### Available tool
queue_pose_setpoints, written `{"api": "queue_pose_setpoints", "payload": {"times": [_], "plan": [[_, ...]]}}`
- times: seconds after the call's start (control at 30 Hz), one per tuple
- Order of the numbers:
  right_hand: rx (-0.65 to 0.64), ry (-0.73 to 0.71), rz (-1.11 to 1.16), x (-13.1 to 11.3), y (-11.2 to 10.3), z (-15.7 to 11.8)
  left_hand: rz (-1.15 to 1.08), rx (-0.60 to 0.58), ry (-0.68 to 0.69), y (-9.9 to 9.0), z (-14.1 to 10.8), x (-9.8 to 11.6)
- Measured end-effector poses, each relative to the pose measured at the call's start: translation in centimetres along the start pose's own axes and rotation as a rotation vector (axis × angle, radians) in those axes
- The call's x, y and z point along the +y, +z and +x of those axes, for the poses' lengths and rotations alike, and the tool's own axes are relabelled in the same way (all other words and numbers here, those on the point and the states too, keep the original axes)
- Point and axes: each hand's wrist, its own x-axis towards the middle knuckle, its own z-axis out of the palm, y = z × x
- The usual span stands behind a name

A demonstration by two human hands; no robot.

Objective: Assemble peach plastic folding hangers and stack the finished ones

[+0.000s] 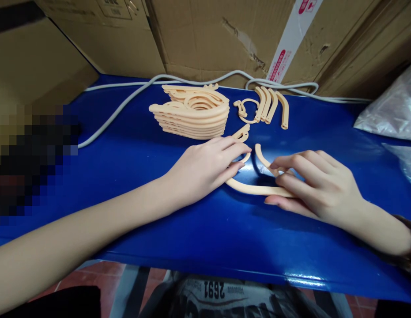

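Observation:
A cream curved plastic piece [254, 189] spans the gap between both hands above the blue table. My left hand [215, 165] has its fingers closed on the left end of this piece, next to another cream part with a hook-like shape. My right hand [311, 183] pinches the right end between thumb and fingers. A shorter curved strip [262, 155] runs up and left from the right fingertips; its lower end is hidden by the fingers. Behind my left hand rises a stack of cream plastic frames [195, 115].
Several loose curved strips [284, 110] and a small ring [248, 120] lie at the back of the blue table [192, 238]. A white cable [122, 106] runs along the cardboard boxes [198, 39]. Clear plastic bags [394, 106] sit at right.

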Motion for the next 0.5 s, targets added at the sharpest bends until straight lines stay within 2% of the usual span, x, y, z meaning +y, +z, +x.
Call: {"api": "queue_pose_setpoints", "payload": {"times": [0.23,0.5], "plan": [[-0.057,0.002,0.18,0.02,0.57,0.04,0.071,-0.002,-0.008,0.13,-0.2,0.05],[-0.076,-0.023,0.252,-0.3,0.89,-0.09,0.125,-0.012,0.005,0.27,-0.31,-0.09]]}}
